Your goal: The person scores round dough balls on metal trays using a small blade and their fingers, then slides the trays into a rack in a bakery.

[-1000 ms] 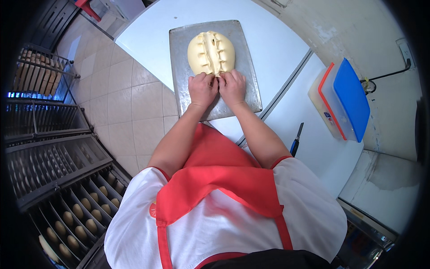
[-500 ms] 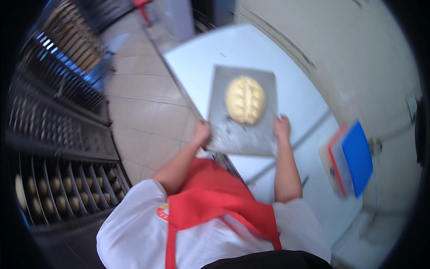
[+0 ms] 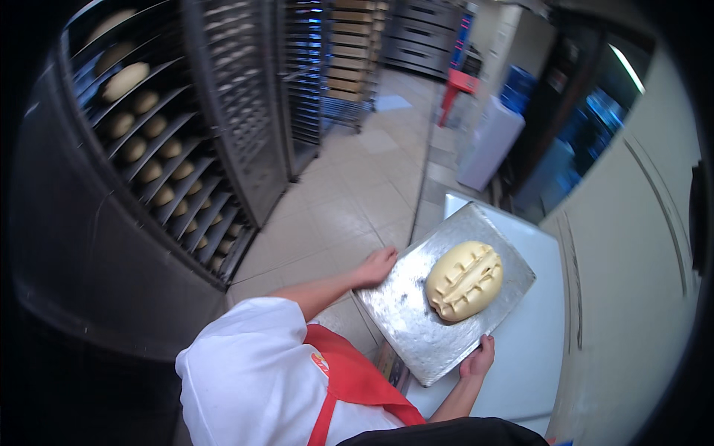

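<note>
I hold a metal baking tray [image 3: 394, 323] raised over the white table. My left hand [image 3: 375, 267] is closed on its left edge and my right hand [image 3: 478, 358] on its near right edge. On the tray lies an oval of pale dough [image 3: 463, 281] with a lengthwise seam and a row of pinched notches on either side. The white table [image 3: 532, 357] shows partly behind and to the right of the tray.
At the left stands a steel cabinet with dough pieces on racks [image 3: 156, 126], its door [image 3: 242, 126] open. Beyond are wooden-tray racks [image 3: 349, 56], a steel oven [image 3: 416, 44], a red stool [image 3: 461, 82], a water dispenser [image 3: 487, 141] and a doorway. A wall [image 3: 632, 260] runs along the right.
My hands left the dough, took hold of the tray's sides and lifted it. I have turned left, bringing the racks, floor and doorway into view; the tray is now tilted in the picture.
</note>
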Available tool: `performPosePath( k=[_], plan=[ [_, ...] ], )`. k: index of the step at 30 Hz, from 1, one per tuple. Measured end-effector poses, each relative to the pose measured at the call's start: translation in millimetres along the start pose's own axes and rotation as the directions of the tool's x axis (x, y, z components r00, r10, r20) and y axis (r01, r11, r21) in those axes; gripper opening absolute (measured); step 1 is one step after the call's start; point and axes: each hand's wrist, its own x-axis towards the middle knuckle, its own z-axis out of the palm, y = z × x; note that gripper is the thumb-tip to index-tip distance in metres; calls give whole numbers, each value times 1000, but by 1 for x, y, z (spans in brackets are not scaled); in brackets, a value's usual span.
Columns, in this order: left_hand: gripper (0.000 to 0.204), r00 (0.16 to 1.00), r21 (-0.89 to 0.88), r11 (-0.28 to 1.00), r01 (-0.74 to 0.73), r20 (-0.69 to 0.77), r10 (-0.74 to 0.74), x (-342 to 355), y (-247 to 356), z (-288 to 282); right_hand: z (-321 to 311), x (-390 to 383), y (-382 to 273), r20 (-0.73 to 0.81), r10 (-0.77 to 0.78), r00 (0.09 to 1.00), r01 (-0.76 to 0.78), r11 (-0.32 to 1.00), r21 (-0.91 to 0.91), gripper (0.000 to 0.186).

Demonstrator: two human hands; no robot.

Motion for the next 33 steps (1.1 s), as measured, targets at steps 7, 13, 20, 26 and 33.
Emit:
performPosePath(
  k=[7,13,20,26,33],
  plan=[
    [48,996,318,946,62,34,-77,-2,136,-327,238,41,-10,674,63,736,-180,978,105,71],
    [34,70,446,762,-470,-842,536,-171,199,-484,435,60,19,906,76,416,-538,824,178,53],
    [29,136,249,949,-195,-951,277,-284,53,-339,674,-2,31,998,-16,54,-678,733,49,27],
    [21,67,-187,938,291,-974,-215,-348,-98,-216,800,-78,51,998,-17,-59,-607,795,-22,26],
    [20,-100,-448,686,574,-869,-484,-424,-185,-113,887,-86,54,928,-127,-351,-625,770,-130,43]
  ],
)
